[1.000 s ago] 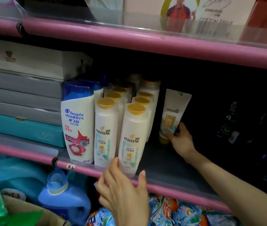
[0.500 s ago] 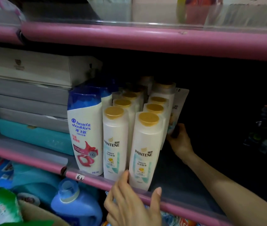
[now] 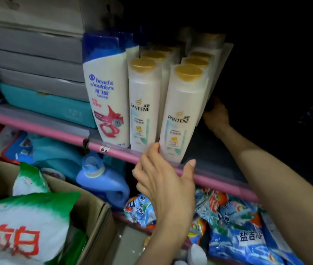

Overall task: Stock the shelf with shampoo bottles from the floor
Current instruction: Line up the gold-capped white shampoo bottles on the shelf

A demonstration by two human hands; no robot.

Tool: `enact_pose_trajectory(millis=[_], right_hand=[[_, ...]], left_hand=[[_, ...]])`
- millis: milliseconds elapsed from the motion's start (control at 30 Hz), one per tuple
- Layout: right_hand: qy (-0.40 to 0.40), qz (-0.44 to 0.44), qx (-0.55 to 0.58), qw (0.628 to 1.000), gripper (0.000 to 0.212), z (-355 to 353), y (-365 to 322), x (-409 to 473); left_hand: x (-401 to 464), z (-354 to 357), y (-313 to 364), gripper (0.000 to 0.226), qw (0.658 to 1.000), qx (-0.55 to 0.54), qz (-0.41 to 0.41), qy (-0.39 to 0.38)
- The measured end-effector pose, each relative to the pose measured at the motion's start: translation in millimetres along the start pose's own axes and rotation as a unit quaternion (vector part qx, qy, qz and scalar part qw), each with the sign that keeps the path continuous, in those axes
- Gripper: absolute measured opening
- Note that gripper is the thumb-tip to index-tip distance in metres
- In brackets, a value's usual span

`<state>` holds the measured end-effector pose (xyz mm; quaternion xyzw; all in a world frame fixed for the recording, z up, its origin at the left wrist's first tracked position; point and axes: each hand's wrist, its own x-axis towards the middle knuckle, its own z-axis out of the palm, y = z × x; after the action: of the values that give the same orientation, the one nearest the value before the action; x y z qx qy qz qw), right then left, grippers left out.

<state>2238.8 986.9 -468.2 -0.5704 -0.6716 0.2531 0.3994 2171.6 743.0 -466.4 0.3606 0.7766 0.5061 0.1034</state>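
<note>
On the far left I see grey flat boxes (image 3: 31, 44) stacked over a teal box (image 3: 46, 104) on the shelf (image 3: 215, 178), then a Head & Shoulders bottle (image 3: 106, 88), then two rows of gold-capped Pantene bottles. My left grip (image 3: 166, 180) sits at the pink shelf edge, right under the front Pantene bottle (image 3: 180, 115) of the right-hand row: fingertips touch its lower left side, the thumb stands apart near its lower right corner, so the grip is spread wide and touching, not wrapped round. Behind that row a white tube (image 3: 223, 60) leans against the bottles, and my right grip (image 3: 216, 115) is at its foot, deep in the shadow; whether the fingers clasp the tube I cannot tell. Against the frame one second back, the view has dropped and moved closer, the tube has shifted from standing clear to the right to pressing against the row, and my left grip has risen to the bottle. Below the shelf lie a blue detergent jug (image 3: 102, 180) and bright bags (image 3: 234, 226).
</note>
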Motion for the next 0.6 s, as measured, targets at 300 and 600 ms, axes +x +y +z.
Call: enact_pose_trajectory(millis=[300,600], right_hand=[[0.012,0.012,-0.010,1.000,0.053,0.5,0.9,1.0],[-0.010,-0.015,0.027,0.999,0.054,3.0,8.1,1.0]], left_hand=[[-0.1,2.2,-1.1,0.077,1.000,0.013,-0.006,-0.002],[1.4,2.2,-0.3,0.079,0.999,0.014,-0.042,-0.010]])
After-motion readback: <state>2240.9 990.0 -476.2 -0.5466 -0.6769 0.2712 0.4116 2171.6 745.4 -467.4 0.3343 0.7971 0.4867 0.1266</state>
